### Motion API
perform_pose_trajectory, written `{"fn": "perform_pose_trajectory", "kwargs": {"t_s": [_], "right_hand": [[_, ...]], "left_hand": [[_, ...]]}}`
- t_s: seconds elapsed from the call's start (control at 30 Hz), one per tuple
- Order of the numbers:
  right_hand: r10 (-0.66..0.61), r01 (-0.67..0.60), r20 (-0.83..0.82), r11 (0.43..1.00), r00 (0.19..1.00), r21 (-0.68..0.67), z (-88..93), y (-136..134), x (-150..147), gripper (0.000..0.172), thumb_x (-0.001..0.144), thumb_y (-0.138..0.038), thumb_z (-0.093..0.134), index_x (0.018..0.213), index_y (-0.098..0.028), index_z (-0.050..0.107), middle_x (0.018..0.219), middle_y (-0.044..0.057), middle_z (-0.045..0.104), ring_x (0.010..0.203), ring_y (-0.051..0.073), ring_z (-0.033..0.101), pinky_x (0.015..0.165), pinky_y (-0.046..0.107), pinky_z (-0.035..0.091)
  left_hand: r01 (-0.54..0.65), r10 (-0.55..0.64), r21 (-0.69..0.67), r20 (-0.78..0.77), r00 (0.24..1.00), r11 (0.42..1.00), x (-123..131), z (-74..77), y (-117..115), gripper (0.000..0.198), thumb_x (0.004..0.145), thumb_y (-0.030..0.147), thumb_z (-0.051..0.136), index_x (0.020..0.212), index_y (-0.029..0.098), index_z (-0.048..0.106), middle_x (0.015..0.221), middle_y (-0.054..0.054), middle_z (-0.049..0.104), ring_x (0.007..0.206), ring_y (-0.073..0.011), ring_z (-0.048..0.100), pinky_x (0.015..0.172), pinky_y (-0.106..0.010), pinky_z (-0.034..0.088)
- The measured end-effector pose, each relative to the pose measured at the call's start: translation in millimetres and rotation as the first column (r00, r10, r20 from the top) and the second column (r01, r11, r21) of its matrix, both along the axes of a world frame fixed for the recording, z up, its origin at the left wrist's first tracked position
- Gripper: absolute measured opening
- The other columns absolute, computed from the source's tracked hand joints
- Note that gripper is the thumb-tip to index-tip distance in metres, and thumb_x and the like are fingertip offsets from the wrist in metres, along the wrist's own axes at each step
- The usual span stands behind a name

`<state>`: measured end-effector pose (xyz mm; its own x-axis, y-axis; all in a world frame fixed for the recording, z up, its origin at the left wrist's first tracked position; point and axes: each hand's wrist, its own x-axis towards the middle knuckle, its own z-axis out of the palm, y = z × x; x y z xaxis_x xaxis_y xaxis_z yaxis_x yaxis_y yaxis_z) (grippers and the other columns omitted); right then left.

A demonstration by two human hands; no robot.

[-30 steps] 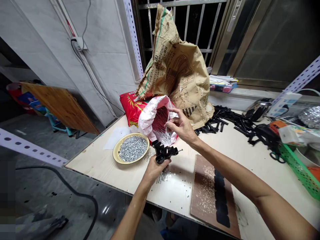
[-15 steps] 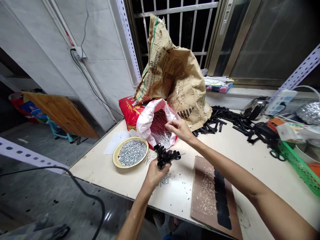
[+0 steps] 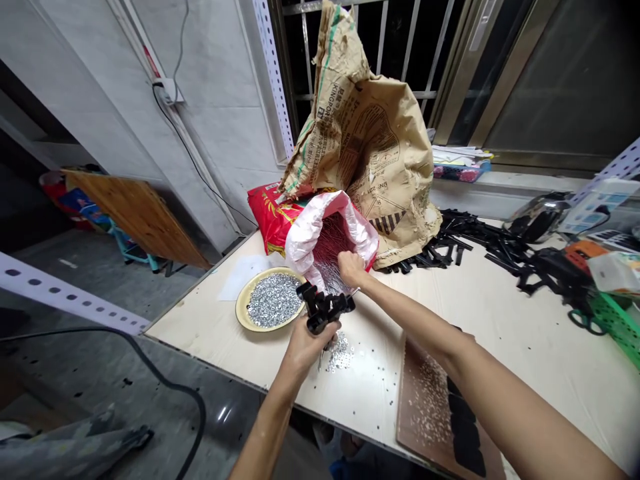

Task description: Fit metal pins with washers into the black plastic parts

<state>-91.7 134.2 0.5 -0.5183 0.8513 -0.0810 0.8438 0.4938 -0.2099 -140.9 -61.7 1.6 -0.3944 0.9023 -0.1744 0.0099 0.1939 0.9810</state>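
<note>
Black clip [image 3: 324,308] gripped in left hand [image 3: 305,343], held above table [image 3: 500,313] beside plate [image 3: 240,312]. Right hand [image 3: 351,269] closed on pins [image 3: 325,275] at bag [image 3: 305,233] mouth. Pin judged picked but not yet set into clip; heap of clips [image 3: 470,237] left behind

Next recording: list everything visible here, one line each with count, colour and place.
paper sack: one, brown, upright at the table's back
bag of metal pins: one, red with white lining, open, in front of the sack
dish: one, yellow, full of small silver parts, left of the bag
plastic parts: many, black, heaped right of the sack
board: one, brown, near table edge
basket: one, green, far right
table: one, pale wood
assembly: one, black, in the left hand
left hand: grips the assembly
right hand: at the bag's mouth, among pins
</note>
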Motion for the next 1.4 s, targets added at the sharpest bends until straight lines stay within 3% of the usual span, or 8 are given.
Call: {"fn": "perform_pose_trajectory", "kwargs": {"t_s": [0.27, 0.5, 0.93, 1.03, 1.13, 1.2, 1.3, 1.4], "right_hand": [[0.066, -0.001, -0.279, 0.974, 0.958, 0.227, 36.4, -24, 56, 0.026, 0.091, -0.014, 0.04, 0.109, -0.013, 0.059, 0.109, 0.016, 0.06, 0.095, 0.021, 0.061, 0.081, 0.032, 0.045], [0.54, -0.447, -0.652, 0.834, 0.533, 0.325, 109.1, -68, 117, 0.014, 0.084, -0.016, 0.052, 0.09, -0.017, 0.064, 0.087, 0.003, 0.066, 0.079, 0.014, 0.059, 0.071, 0.025, 0.044], [0.682, -0.719, -0.555, 0.666, 0.477, 0.199, 119.5, -72, 118, 0.048, 0.075, -0.015, 0.062, 0.121, -0.022, 0.051, 0.083, -0.001, 0.062, 0.073, 0.012, 0.056, 0.07, 0.026, 0.045], [0.523, -0.524, -0.733, 0.809, 0.435, 0.266, 119.6, -68, 130, 0.06, 0.072, -0.031, 0.072, 0.126, -0.023, 0.048, 0.112, 0.007, 0.058, 0.103, 0.02, 0.053, 0.09, 0.035, 0.043], [0.133, -0.298, -0.914, 0.954, 0.384, 0.014, 97.6, -68, 147, 0.058, 0.077, -0.04, 0.067, 0.127, -0.019, 0.047, 0.118, 0.012, 0.055, 0.107, 0.021, 0.052, 0.092, 0.039, 0.043], [-0.073, -0.42, -0.905, 0.868, 0.419, -0.264, 72.7, -76, 153, 0.062, 0.074, -0.044, 0.069, 0.125, -0.016, 0.049, 0.114, 0.012, 0.057, 0.101, 0.021, 0.056, 0.087, 0.038, 0.047], [-0.157, -0.68, -0.88, 0.578, 0.449, -0.45, 39.6, -96, 148, 0.068, 0.063, -0.049, 0.076, 0.119, -0.017, 0.054, 0.101, 0.008, 0.061, 0.083, 0.017, 0.06, 0.074, 0.032, 0.052], [-0.305, -0.723, -0.871, 0.487, 0.385, -0.49, 27.9, -113, 137, 0.066, 0.063, -0.053, 0.074, 0.116, -0.017, 0.056, 0.088, 0.005, 0.063, 0.058, 0.012, 0.055, 0.044, 0.023, 0.045]], "left_hand": [[-0.092, 0.107, -0.076, 0.232, 0.967, 0.993, -10, -3.9, -1, 0.034, 0.054, 0.031, 0.079, 0.076, 0.011, 0.062, 0.07, -0.006, 0.069, 0.052, -0.0149, 0.061, 0.049, -0.027, 0.051], [-0.06, 0.067, -0.047, 0.147, 0.987, 0.997, 4, -1.8, 12, 0.025, 0.058, 0.024, 0.074, 0.074, 0.012, 0.059, 0.061, -0.003, 0.065, 0.044, -0.0122, 0.056, 0.041, -0.024, 0.045], [0.183, -0.172, -0.064, 0.144, 0.975, 0.981, 34, 25.1, 19, 0.026, 0.059, 0.021, 0.073, 0.08, 0.009, 0.062, 0.068, -0.008, 0.068, 0.049, -0.0145, 0.06, 0.043, -0.025, 0.048], [0.189, -0.179, -0.019, 0.243, 0.953, 0.982, 32, 29.6, 19, 0.034, 0.06, 0.024, 0.076, 0.088, 0.01, 0.061, 0.072, -0.008, 0.068, 0.052, -0.0149, 0.061, 0.047, -0.027, 0.05], [0.209, -0.213, 0.051, 0.355, 0.91, 0.977, 27, 34.1, 18, 0.04, 0.062, 0.028, 0.078, 0.093, 0.01, 0.06, 0.078, -0.01, 0.069, 0.058, -0.0152, 0.063, 0.052, -0.028, 0.052], [0.253, -0.262, 0.075, 0.399, 0.879, 0.964, 25, 36.2, 18, 0.04, 0.062, 0.029, 0.078, 0.093, 0.01, 0.061, 0.078, -0.01, 0.069, 0.059, -0.0154, 0.063, 0.054, -0.029, 0.053], [0.38, -0.367, 0.058, 0.426, 0.827, 0.923, 28, 38.2, 18, 0.039, 0.06, 0.031, 0.08, 0.089, 0.01, 0.063, 0.07, -0.008, 0.068, 0.058, -0.0179, 0.064, 0.056, -0.033, 0.054], [0.536, -0.495, 0.027, 0.428, 0.757, 0.844, 35, 40.3, 21, 0.042, 0.06, 0.037, 0.08, 0.088, 0.01, 0.064, 0.068, -0.009, 0.067, 0.061, -0.0221, 0.066, 0.057, -0.035, 0.054]]}}
